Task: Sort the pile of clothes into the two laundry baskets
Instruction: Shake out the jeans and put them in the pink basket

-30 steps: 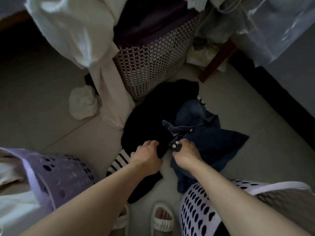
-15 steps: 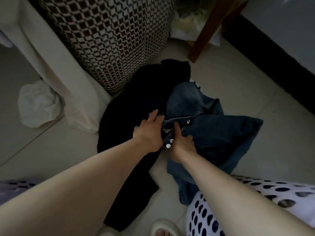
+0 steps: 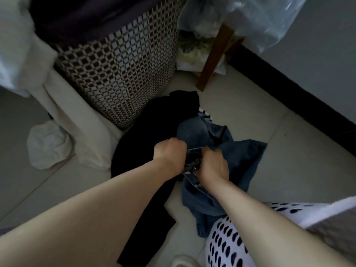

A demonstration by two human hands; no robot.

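Observation:
A pair of blue jeans [image 3: 240, 157] lies crumpled on the tiled floor, partly over a black garment [image 3: 146, 135]. My left hand [image 3: 169, 153] grips the jeans' waistband with curled fingers. My right hand [image 3: 212, 166] grips the waistband just beside it. A striped piece [image 3: 205, 114] peeks out behind the jeans. A white perforated laundry basket [image 3: 227, 245] stands at the lower right, under my right forearm. The second basket is out of view except for a sliver at the far left edge.
A tall checkered hamper [image 3: 119, 74] with dark cloth inside stands behind the pile. Cream fabric [image 3: 77, 124] drapes down its left side, and a white bundle [image 3: 48, 145] lies on the floor. A wooden leg [image 3: 213, 58] and plastic bag [image 3: 260, 20] stand by the wall.
Both hands have closed on the jeans' waistband, fingers now curled into fists round it. The view has tilted up a little, showing more of the hamper.

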